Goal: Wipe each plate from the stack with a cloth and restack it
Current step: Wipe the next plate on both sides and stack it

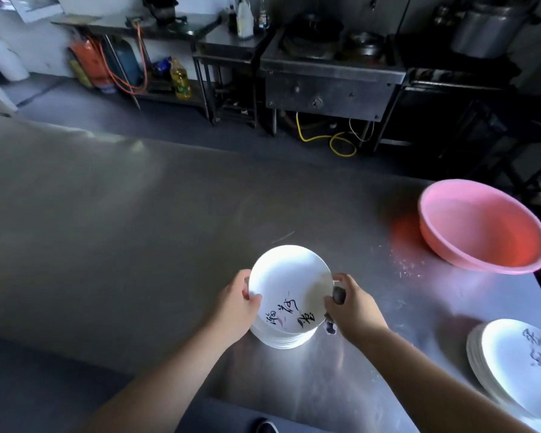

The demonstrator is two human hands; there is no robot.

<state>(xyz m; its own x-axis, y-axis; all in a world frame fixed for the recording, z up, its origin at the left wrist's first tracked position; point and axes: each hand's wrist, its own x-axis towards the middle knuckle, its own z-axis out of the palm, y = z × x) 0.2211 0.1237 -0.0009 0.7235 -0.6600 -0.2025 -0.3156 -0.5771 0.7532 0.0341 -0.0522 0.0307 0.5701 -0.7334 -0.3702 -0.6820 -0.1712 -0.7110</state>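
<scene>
Left of the stack [281,337], the left hand [236,304] pinches the top plate [289,289] at its rim, thumb on the face. Right of the stack, the right hand [352,304] grips the opposite rim with a dark cloth [339,295] bunched in its fingers. Glazed ceramic looks slick, stiff, breakable; opposite rims seem safest. Farther right sits another pile [519,364].
</scene>
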